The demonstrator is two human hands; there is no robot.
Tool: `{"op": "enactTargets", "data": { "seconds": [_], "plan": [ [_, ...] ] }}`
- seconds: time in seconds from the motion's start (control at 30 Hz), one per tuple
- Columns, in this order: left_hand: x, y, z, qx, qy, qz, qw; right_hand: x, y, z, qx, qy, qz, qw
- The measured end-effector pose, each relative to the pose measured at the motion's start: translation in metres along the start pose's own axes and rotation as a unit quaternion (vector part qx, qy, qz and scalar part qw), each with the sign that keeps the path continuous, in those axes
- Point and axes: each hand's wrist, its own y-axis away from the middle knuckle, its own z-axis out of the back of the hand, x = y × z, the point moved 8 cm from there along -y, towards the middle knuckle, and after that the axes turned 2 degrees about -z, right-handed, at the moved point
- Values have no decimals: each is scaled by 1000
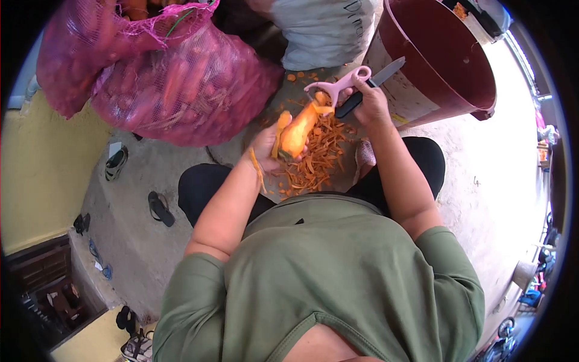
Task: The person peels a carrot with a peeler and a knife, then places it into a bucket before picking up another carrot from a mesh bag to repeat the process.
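Note:
My left hand [264, 146] is closed around the thick end of a partly peeled orange carrot [297, 134], whose narrow end points up and away from me. Strips of peel cling to that hand and wrist. In my right hand [373, 108] are two tools at once: a pink peeler [339, 88] and a knife [387, 71] with a black handle, its blade pointing up to the right. The peeler's head meets the carrot near its narrow end, where a strip of peel hangs. Below lies a heap of carrot peelings [322, 151] on the ground between my legs.
Pink mesh sacks [181, 90] full of carrots stand at the upper left. A white sack [322, 33] with writing is at the top. Close to my right hand stands a large dark red bucket [416, 84]. Sandals [160, 208] lie on the concrete floor at left.

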Motion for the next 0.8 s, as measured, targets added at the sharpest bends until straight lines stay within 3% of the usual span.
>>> {"op": "enactTargets", "data": {
  "seconds": [0.07, 0.13, 0.2, 0.23, 0.3, 0.37, 0.43, 0.47, 0.5, 0.6, 0.67, 0.77, 0.8],
  "plan": [
    [-13, -1, -13, 42, -95, -25, 994, 17, -8, 5, 19, -31, 28, 999],
    [-15, 6, -17, 70, -171, 8, 983, 58, -23, 23, 9, 48, 107, 993],
    [-17, 7, -13, 78, -220, 20, 972, 79, -32, 42, -50, 16, 101, 994],
    [-31, -1, -3, -17, -360, -54, 931, 81, -32, 40, -42, 30, 83, 995],
    [-55, -1, 5, -144, -583, -184, 778, 64, -26, 30, -32, 81, 37, 996],
    [-74, 8, -4, -256, -747, -292, 539, 40, -15, 17, -17, 117, 8, 993],
    [-70, -3, 20, -233, -469, -265, 810, 11, -11, 19, -39, 88, -27, 995],
    [-61, -8, 28, -208, -299, -235, 901, -4, -6, 15, -49, 84, -52, 994],
    [-52, -6, 22, -196, -146, -187, 952, -15, 2, 5, -38, 87, -74, 993],
    [-34, -8, 23, -117, -15, -70, 991, -43, 13, -24, 53, 78, -144, 985],
    [-34, -14, 11, -96, 8, -92, 991, -58, 24, -52, 133, 99, -156, 974],
    [-36, -12, 3, -70, 12, -85, 994, -58, 5, -49, 129, 114, -136, 976],
    [-35, -10, 6, -52, 1, -72, 996, -50, -6, -40, 62, 97, -114, 987]
  ]
}}
